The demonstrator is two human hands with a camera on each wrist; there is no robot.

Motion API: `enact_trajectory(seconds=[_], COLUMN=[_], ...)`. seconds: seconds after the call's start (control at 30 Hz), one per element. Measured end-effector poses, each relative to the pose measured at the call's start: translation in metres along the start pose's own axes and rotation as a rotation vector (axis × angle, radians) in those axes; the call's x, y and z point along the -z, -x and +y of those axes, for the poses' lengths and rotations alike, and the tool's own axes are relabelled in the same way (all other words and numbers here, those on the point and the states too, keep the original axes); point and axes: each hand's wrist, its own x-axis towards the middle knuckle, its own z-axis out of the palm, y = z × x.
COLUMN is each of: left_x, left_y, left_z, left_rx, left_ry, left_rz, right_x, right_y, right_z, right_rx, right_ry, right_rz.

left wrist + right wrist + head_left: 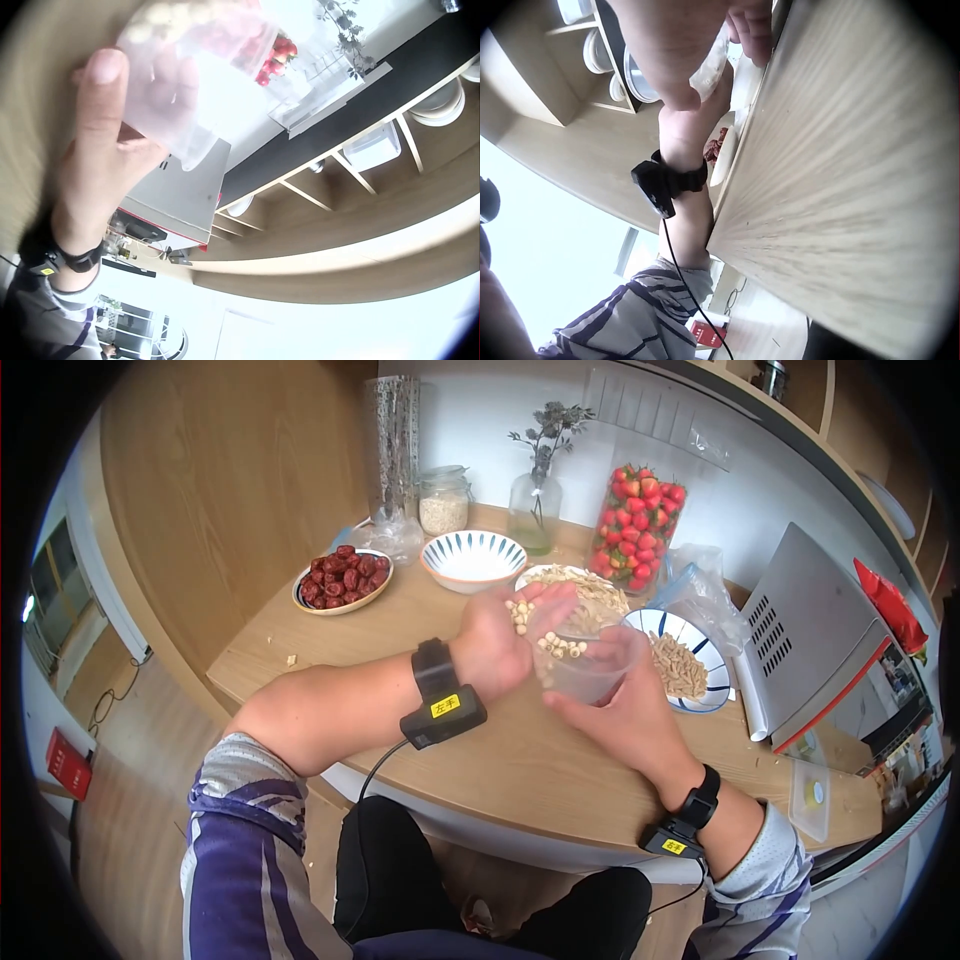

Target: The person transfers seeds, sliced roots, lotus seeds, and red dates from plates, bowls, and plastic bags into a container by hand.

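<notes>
My right hand [635, 715] grips a clear plastic cup [590, 682], thumb on the near side, with the cup tilted above the table. Pale round seeds that look like lotus seeds [563, 647] show inside it. My left hand [495, 650] is at the cup's mouth, palm turned up, with more of these seeds on it and its fingers reaching over the rim. In the left wrist view the right thumb [103, 97] stands against the cup's cloudy wall [161, 105]. The right hand [675, 49] covers most of the cup in the right wrist view.
Behind the hands are a plate of pale dried strips [600, 598], a striped bowl of brownish pieces [680, 665], a white striped bowl [473, 563] and red dates [343, 575]. Strawberries [640, 525], a glass vase [535, 510] and a jar [444, 505] line the wall. A microwave [800, 640] stands right.
</notes>
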Motion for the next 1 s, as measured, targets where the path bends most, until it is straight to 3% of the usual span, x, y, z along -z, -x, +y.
enact_trajectory(seconds=[0.1,0.23,0.33,0.37,0.47,0.57,0.67,0.7,0.8,0.83,1.0], left_x=[-0.002,0.003,0.033,0.017,0.023,0.021,0.036,0.042,0.065,0.064,0.055], left_y=[-0.007,-0.020,-0.049,-0.045,-0.068,-0.085,-0.102,-0.111,-0.145,-0.142,-0.128], left_z=[-0.001,0.004,0.031,0.038,0.077,0.112,0.146,0.153,0.166,0.160,0.156], left_rx=[-0.020,-0.057,0.059,0.083,-0.195,-0.606,-0.564,-0.635,-1.060,-1.132,-1.150], left_ry=[0.017,0.049,0.039,0.032,-0.419,-0.881,-1.214,-1.337,-1.853,-1.899,-2.028], left_rz=[0.044,0.064,-0.098,0.017,-0.101,0.011,0.095,0.120,0.047,0.050,-0.058], right_x=[0.003,-0.007,-0.003,0.000,0.005,0.006,0.007,0.008,0.012,0.011,0.012], right_y=[0.001,-0.002,-0.005,-0.006,-0.008,-0.007,-0.007,-0.007,-0.008,-0.007,-0.005], right_z=[-0.006,0.017,0.015,0.012,0.004,0.003,0.004,0.004,0.003,0.003,0.002], right_rx=[-0.035,-0.013,-0.103,-0.153,-0.223,-0.182,-0.152,-0.149,-0.176,-0.166,-0.151], right_ry=[-0.100,-0.462,-0.583,-0.590,-0.571,-0.596,-0.612,-0.609,-0.589,-0.609,-0.619], right_rz=[-0.003,0.031,0.036,0.032,0.009,0.007,0.012,0.009,-0.020,-0.033,-0.066])
